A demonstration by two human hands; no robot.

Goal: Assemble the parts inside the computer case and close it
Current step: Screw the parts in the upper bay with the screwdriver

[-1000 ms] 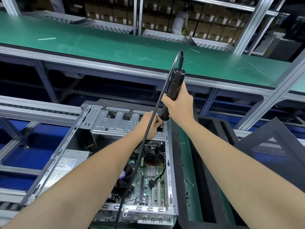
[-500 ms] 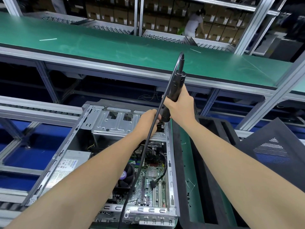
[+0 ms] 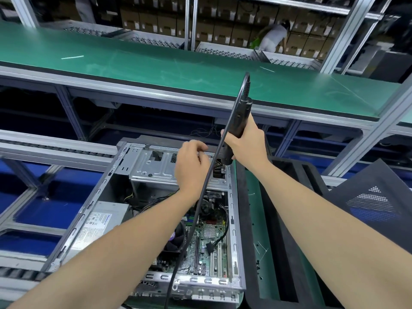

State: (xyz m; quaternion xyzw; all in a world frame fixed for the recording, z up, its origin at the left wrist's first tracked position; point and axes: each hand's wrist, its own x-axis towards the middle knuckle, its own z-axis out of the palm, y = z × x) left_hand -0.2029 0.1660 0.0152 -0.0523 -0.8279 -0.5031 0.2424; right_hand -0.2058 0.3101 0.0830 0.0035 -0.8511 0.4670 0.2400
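Note:
An open grey computer case (image 3: 107, 186) lies on its side with the motherboard (image 3: 207, 246) and power supply (image 3: 98, 221) showing inside. My right hand (image 3: 245, 141) grips a black electric screwdriver (image 3: 239, 117), held upright with its tip at the far right corner of the metal drive cage (image 3: 153, 166). The tool's black cable (image 3: 194, 219) hangs down across the case. My left hand (image 3: 189, 166) hovers over the drive cage just left of the tip, fingers loosely curled and apart, holding nothing that I can see.
A black foam tray (image 3: 287, 241) with a green mat and small screws sits right of the case. The dark perforated side panel (image 3: 376, 204) leans at far right. A green conveyor bench (image 3: 156, 68) runs across behind. A person (image 3: 273, 36) bends by stacked boxes far back.
My left hand has lifted off the spot beside the screwdriver tip and drawn back to the left. The screwdriver and right hand have risen slightly.

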